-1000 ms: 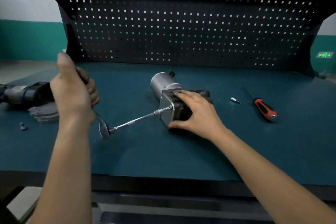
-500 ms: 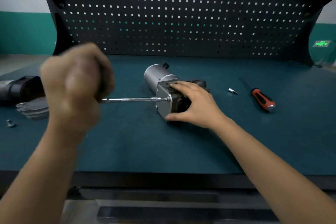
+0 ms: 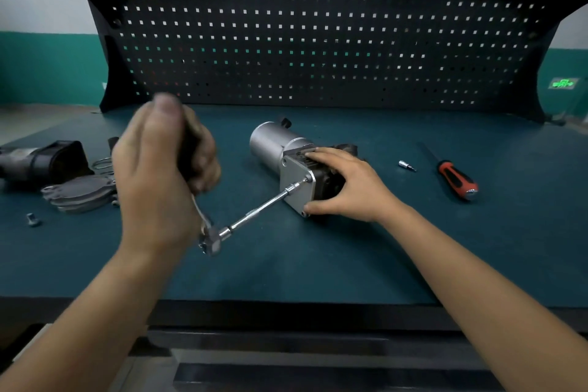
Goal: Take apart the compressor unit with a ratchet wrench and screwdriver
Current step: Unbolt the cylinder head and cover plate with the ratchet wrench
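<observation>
On my feed the compressor unit [image 3: 280,145] lies on its side near the middle of the green desk [image 3: 318,264], silver cylinder toward the pegboard [image 3: 318,41] and its flat silver end plate [image 3: 294,183] facing me and to the left. My right hand [image 3: 346,188] rests over the dark body behind that plate, fingers draped across the top and thumb tip at the plate's lower corner.

My left hand [image 3: 162,175], blurred, is curled round the dark handle of the ratchet wrench [image 3: 211,240]. The wrench head hangs just below the wrist, close to the desk. From it the extension bar [image 3: 264,205] slants up and right, its tip seated at the plate's upper right corner.

Off to the right, apart from the unit, the red-and-black screwdriver [image 3: 456,178] lies flat with a small bit [image 3: 406,165] near it. At the left edge sit a dark housing [image 3: 41,162], wire rings [image 3: 101,165], stacked flat grey plates [image 3: 82,191] and a loose bolt [image 3: 32,219].
</observation>
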Tool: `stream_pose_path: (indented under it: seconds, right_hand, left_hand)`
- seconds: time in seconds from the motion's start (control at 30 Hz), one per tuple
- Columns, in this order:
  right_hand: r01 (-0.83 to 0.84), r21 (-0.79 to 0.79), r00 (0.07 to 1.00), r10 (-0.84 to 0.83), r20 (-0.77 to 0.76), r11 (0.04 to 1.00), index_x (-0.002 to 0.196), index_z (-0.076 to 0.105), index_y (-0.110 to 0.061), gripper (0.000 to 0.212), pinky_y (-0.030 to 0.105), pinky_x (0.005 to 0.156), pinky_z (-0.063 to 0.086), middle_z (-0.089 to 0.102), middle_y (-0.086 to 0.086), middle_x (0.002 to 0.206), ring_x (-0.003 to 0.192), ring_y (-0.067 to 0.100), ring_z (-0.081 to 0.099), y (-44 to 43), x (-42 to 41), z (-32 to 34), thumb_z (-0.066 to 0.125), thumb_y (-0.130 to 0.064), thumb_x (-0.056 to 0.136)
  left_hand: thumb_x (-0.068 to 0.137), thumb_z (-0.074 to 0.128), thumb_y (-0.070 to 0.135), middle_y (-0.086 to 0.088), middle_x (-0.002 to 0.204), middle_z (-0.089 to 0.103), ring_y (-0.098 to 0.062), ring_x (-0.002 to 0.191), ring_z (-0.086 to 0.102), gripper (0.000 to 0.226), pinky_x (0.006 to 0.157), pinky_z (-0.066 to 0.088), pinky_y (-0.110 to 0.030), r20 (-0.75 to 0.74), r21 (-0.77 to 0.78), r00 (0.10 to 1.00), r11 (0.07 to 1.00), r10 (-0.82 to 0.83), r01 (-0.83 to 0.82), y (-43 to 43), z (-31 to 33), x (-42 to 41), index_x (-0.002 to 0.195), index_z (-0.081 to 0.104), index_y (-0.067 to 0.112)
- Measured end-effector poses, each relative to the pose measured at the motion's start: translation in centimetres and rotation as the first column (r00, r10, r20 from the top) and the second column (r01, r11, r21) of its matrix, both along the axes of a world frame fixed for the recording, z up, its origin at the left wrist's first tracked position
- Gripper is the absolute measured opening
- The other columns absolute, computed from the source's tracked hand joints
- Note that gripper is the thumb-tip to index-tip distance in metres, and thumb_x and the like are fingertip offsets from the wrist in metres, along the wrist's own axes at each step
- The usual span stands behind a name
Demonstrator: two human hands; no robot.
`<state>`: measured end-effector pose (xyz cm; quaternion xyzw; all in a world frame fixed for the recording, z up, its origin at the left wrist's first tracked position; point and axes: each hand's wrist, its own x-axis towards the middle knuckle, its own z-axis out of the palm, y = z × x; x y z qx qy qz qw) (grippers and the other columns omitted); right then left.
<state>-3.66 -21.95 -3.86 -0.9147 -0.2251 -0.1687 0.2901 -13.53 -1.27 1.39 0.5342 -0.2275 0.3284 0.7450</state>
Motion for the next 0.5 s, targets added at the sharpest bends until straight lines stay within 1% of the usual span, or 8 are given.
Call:
stream_pose_path:
  seconds: [0.1,0.2,0.23,0.3,0.33,0.37,0.43,0.5]
  right_hand:
    - [-0.046,0.020,0.997,0.047,-0.055,0.999,0.134,0.047,-0.030,0.085,0.018,0.109,0.019,0.039,-0.011,0.142,0.135,0.009,0.031,-0.8,0.1,0.6,0.086,-0.031,0.058]
    - [0.001,-0.171,0.992,-0.023,-0.122,0.985,0.142,0.031,-0.037,0.092,0.038,0.116,0.003,0.010,-0.007,0.156,0.144,0.012,0.005,-1.7,-0.3,1.1,0.081,-0.039,0.065]
    - [0.026,-0.193,0.990,-0.052,-0.133,0.981,0.144,0.026,-0.038,0.094,0.038,0.115,0.000,0.002,-0.007,0.157,0.143,0.011,0.000,-2.0,-0.8,1.0,0.079,-0.040,0.067]
    - [0.085,0.028,0.995,-0.083,-0.046,0.996,0.138,0.040,-0.028,0.078,0.021,0.111,0.012,0.023,-0.002,0.149,0.136,0.008,0.022,-2.1,-2.2,0.6,0.078,-0.028,0.071]
    - [0.122,0.236,0.988,-0.141,0.066,0.964,0.120,0.056,-0.021,0.050,0.011,0.102,0.026,0.044,-0.001,0.130,0.118,0.004,0.042,-1.7,-3.1,0.2,0.075,-0.019,0.074]
    - [0.180,0.421,0.963,-0.247,0.109,0.889,0.092,0.063,-0.019,0.017,0.011,0.084,0.037,0.056,-0.002,0.103,0.093,0.000,0.052,-1.3,-3.9,0.0,0.070,-0.013,0.078]
    - [0.259,0.655,0.963,-0.244,-0.116,0.710,0.063,0.055,-0.018,0.025,0.021,0.059,0.040,0.058,-0.004,0.064,0.058,0.003,0.053,-0.1,-4.7,0.2,0.058,-0.015,0.088]
    - [0.356,0.756,0.895,0.033,-0.445,0.549,0.064,0.054,-0.012,0.034,0.019,0.043,0.041,0.059,-0.002,0.050,0.043,0.008,0.055,1.1,-5.1,0.5,0.046,-0.020,0.095]
  left_hand:
    - [0.099,0.035,0.037,0.010,0.046,0.035,-0.004,0.037,0.026,0.037,0.039,0.026,-0.016,-0.200,-0.246,0.978,0.969,-0.064,0.013,0.0,0.5,1.3,0.067,0.039,0.017]
    - [0.100,0.037,0.037,0.009,0.047,0.037,-0.005,0.038,0.028,0.037,0.039,0.029,-0.016,-0.246,-0.402,0.963,0.916,-0.112,0.003,-0.8,-0.1,1.6,0.069,0.038,0.017]
    - [0.100,0.037,0.037,0.009,0.047,0.037,-0.005,0.038,0.029,0.037,0.039,0.030,-0.016,-0.250,-0.433,0.962,0.901,-0.111,-0.009,-1.2,-0.2,1.5,0.069,0.038,0.017]
    - [0.100,0.037,0.036,0.010,0.047,0.037,-0.005,0.039,0.029,0.036,0.039,0.029,-0.016,-0.246,-0.453,0.966,0.891,-0.084,-0.038,-1.8,-0.4,1.5,0.069,0.037,0.017]
    - [0.101,0.036,0.035,0.011,0.047,0.037,-0.005,0.039,0.028,0.036,0.039,0.029,-0.016,-0.241,-0.449,0.968,0.892,-0.066,-0.051,-2.0,-0.5,1.4,0.069,0.037,0.017]
    - [0.101,0.035,0.034,0.011,0.047,0.037,-0.005,0.039,0.028,0.036,0.040,0.029,-0.016,-0.238,-0.443,0.970,0.894,-0.048,-0.065,-2.4,-0.6,1.3,0.069,0.036,0.017]
    - [0.101,0.035,0.032,0.011,0.048,0.038,-0.005,0.040,0.029,0.035,0.041,0.030,-0.016,-0.232,-0.435,0.973,0.896,-0.015,-0.089,-3.3,-0.8,1.0,0.069,0.035,0.018]
    - [0.101,0.035,0.031,0.012,0.050,0.040,-0.005,0.042,0.032,0.033,0.043,0.033,-0.017,-0.210,-0.406,0.977,0.908,0.021,-0.107,-4.2,-1.2,0.7,0.071,0.036,0.018]
